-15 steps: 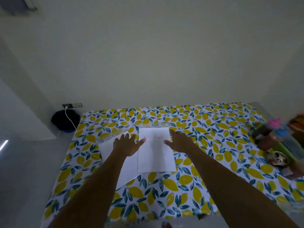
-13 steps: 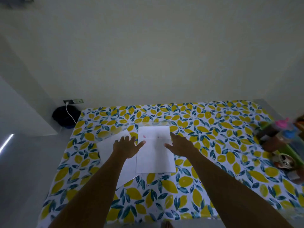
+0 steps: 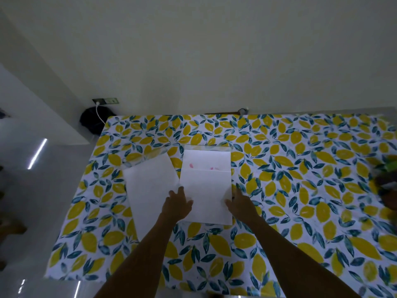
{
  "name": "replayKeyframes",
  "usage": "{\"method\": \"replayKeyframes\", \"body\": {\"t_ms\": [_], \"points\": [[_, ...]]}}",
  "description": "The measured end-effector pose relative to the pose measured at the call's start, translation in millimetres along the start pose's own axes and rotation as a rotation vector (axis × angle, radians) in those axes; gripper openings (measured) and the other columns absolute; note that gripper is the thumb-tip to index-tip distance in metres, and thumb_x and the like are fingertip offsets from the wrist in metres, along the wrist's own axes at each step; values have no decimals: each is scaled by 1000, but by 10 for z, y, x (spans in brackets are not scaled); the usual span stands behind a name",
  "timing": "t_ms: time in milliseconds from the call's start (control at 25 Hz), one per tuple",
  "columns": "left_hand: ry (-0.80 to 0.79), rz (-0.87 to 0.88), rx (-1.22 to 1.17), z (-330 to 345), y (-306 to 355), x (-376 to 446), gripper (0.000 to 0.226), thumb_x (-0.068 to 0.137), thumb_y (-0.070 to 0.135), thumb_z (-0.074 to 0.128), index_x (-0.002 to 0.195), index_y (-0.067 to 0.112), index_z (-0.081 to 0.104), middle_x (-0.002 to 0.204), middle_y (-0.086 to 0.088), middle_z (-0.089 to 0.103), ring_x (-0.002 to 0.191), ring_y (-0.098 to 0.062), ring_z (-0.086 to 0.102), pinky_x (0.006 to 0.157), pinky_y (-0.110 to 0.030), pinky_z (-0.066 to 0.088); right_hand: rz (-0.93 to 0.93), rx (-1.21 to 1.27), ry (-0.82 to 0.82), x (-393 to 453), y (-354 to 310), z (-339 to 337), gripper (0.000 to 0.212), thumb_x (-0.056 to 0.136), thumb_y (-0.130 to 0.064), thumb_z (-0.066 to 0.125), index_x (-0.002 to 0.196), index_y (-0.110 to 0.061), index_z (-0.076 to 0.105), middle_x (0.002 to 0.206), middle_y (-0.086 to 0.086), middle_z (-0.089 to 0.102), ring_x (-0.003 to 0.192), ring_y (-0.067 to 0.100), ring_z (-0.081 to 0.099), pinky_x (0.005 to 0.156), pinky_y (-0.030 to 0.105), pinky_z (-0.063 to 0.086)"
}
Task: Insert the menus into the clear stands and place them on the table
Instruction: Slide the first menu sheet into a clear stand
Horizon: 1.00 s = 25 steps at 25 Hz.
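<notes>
Two white sheets lie flat at the frame's center on the lemon-print desk (image 3: 279, 190). The right sheet (image 3: 206, 190) shows faint pink marks near its top; the left sheet (image 3: 150, 190) is tilted. The left hand (image 3: 177, 206) and right hand (image 3: 241, 206) rest with fingers spread on the right sheet's lower edges, gripping nothing.

No text can be read; the menu (image 3: 205, 164) shows only faint pink marks
</notes>
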<state>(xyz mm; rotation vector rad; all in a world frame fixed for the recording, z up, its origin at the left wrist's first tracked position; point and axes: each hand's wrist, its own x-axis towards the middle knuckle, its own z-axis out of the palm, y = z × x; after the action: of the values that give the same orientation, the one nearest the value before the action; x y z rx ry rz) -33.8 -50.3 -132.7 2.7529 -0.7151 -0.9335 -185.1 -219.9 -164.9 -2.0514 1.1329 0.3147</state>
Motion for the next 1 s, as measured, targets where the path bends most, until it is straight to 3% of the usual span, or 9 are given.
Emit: {"method": "replayKeyframes", "body": {"t_ms": [280,360,440,520,600,680,800,920,1000], "points": [[52,57,-203,-69,-173,-110,49,87,8,53,136,10,46,131,-20,57,119,-37,55,103,-41,42,42,236,90,-229,153,-28,29,86,-4,44,113,-12,51,95,14,63,83,32,59,68,39,46],[78,134,-221,-82,-230,-236,49,83,-5,51,130,7,55,127,-20,61,116,-36,59,104,-37,44,-38,203,170,-349,252,-104,29,88,-5,42,111,-16,56,101,15,68,83,30,59,70,38,47],[99,200,-233,-65,-300,-408,49,80,-11,50,125,5,61,123,-21,63,113,-35,61,101,-34,47,-126,169,226,-549,314,-188,31,94,-10,42,117,-17,62,118,10,69,99,29,62,76,33,45],[92,235,-247,-32,-364,-598,49,81,-9,52,125,8,62,123,-17,64,111,-31,62,94,-26,48,-173,164,233,-785,357,-246,33,95,-11,46,121,-15,65,125,9,67,111,31,62,86,36,48],[87,286,-259,5,-436,-844,45,84,-4,57,126,10,62,121,-15,66,107,-27,64,88,-20,47,-143,301,222,-1082,425,-243,35,87,-4,53,113,-21,70,114,9,70,108,31,64,91,46,53],[95,308,-296,64,-501,-1051,42,84,-1,63,124,9,63,118,-14,68,106,-27,66,87,-18,46,-99,473,208,-1337,522,-217,39,80,1,61,99,-31,71,100,4,73,100,28,68,86,49,57],[87,360,-366,99,-623,-1364,38,84,2,68,121,6,65,117,-19,68,105,-33,67,91,-29,51,-143,588,197,-1698,637,-206,35,80,8,66,105,-15,74,104,14,73,84,21,71,70,37,61],[164,464,-349,30,-676,-1538,53,87,51,57,122,13,66,116,-15,70,100,-26,68,92,-35,54,-162,636,153,-1859,664,-322,30,84,4,66,110,-8,73,107,13,69,81,22,69,65,34,59],[205,487,-360,-96,-628,-1581,40,90,41,59,122,17,66,113,-10,72,94,-17,67,89,-34,55,-197,611,165,-1837,598,-450,31,85,6,65,111,-9,73,108,12,67,83,25,67,65,38,54]]}}
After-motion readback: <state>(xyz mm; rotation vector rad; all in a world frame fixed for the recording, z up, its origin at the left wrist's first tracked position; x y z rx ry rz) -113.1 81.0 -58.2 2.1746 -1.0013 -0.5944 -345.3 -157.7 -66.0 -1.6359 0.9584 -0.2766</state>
